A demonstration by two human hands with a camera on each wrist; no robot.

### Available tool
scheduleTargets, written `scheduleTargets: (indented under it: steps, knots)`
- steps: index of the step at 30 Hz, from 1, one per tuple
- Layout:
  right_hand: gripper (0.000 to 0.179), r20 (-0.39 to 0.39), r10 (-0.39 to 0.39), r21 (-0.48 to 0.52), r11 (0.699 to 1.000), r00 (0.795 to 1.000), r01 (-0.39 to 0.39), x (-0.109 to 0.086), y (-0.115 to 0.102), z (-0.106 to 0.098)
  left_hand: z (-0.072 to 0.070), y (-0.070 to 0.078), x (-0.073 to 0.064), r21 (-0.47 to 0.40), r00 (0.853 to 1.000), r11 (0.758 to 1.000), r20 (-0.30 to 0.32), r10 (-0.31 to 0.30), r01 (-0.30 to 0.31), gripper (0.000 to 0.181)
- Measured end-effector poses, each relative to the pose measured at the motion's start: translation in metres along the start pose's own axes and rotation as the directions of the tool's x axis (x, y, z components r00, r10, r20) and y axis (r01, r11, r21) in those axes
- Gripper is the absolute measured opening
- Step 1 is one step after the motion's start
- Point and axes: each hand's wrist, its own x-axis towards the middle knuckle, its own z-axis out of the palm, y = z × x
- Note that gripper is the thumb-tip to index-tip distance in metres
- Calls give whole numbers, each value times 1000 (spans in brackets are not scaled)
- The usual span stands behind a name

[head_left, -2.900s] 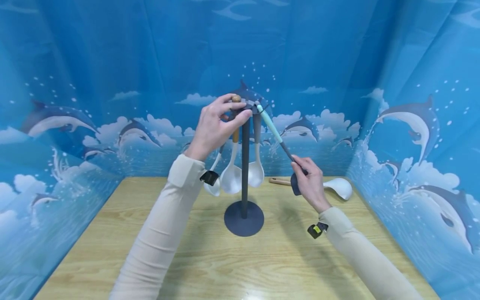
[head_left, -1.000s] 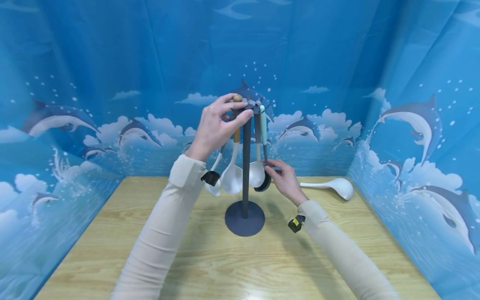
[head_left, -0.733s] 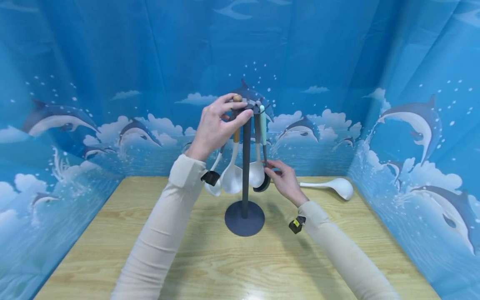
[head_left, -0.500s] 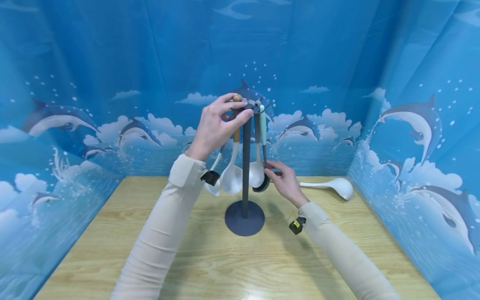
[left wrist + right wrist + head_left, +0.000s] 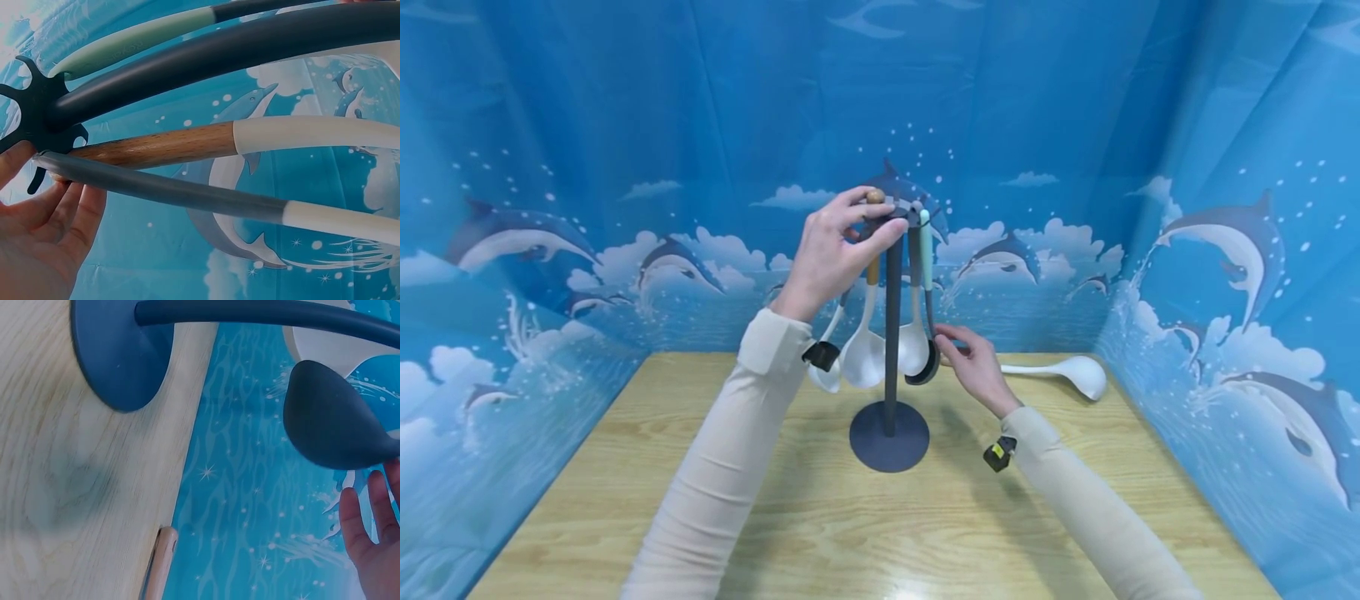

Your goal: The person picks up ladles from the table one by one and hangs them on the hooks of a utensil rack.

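A dark utensil stand (image 5: 891,333) rises from a round base in the head view. My left hand (image 5: 831,250) grips its hooked top, thumb in front, as the left wrist view shows from close by. From a hook on the right side hangs a black ladle (image 5: 331,419) with a mint-green handle (image 5: 927,254). Beside the ladle's neck is my right hand (image 5: 378,544), its fingers loosely extended; whether a fingertip still touches the ladle I cannot tell. Other white-headed utensils hang too: one with a wooden handle (image 5: 156,147), another with a grey handle (image 5: 169,190).
Behind the right hand, a white ladle (image 5: 1078,377) lies on the wooden table (image 5: 880,533), its wooden handle (image 5: 160,562) pointing left. Another white utensil (image 5: 827,375) hangs at the stand's left. Blue dolphin-print curtains (image 5: 760,108) enclose the back and sides.
The right hand brought the tilted black ladle left until it hung upright by the stand. Since then its fingers have loosened and drawn slightly right. The left hand stays on the stand's top.
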Motion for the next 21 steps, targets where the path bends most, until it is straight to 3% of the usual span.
scheduleTargets:
  steps: [7,14,21]
  knots:
    - [43,-2,13,-9,1000,1000,-13,-2,17,-8,1,1,-1,7,1000,1000,-7,-8,8,44]
    - [36,19,27,-102,995,999,-25,-4,41,-23,1,2,-1,44,1000,999,-19,-5,6,45]
    - [35,38,97,-181,979,995,-88,-8,65,-42,2,5,-2,65,999,998,-32,5,-3,47]
